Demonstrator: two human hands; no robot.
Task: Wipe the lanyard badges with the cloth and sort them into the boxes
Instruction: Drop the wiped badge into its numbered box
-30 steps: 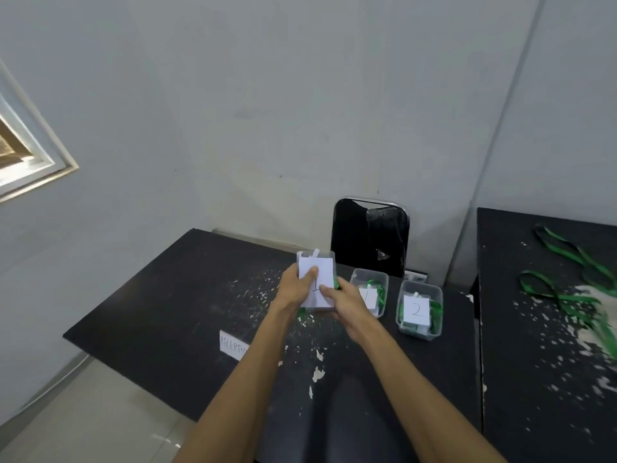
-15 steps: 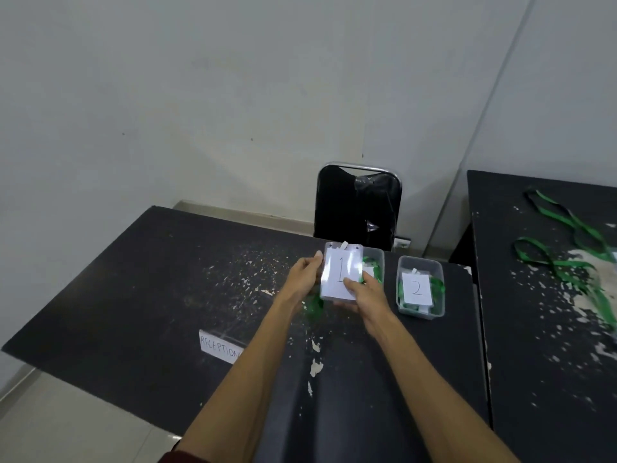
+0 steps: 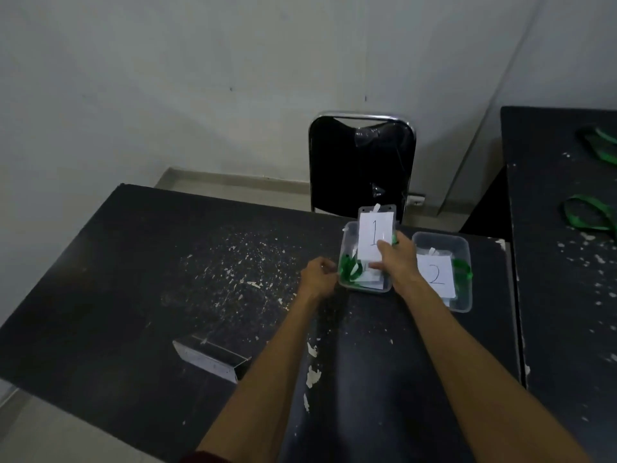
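Over the last second the badge marked "1" has passed from a two-handed hold above the table, left of the containers, to a one-handed hold directly over the left box. The left hand has come off the card and now sits just beside that box's left wall, fingers curled inward. Whether it pinches the green lanyard strap lying in the box or merely rests there cannot be told at this angle. The right hand alone grips the badge by its lower right part, thumb across the face. Assessment: handling of this card looks finished and the sorting step is in progress; the number on the card matches a first box, and release into it has not yet occurred. No cloth is visible. The badge stands nearly upright, leaning slightly away from the wearer, its long axis running from the box floor up toward the black chair. The slotted top edge points up and away, and the numbered face is turned to the camera. Its lower edge is behind the hand, within the box outline. The right box holds a second badge marked "2", lying flat. More green lanyards lie on the adjacent table, well apart.
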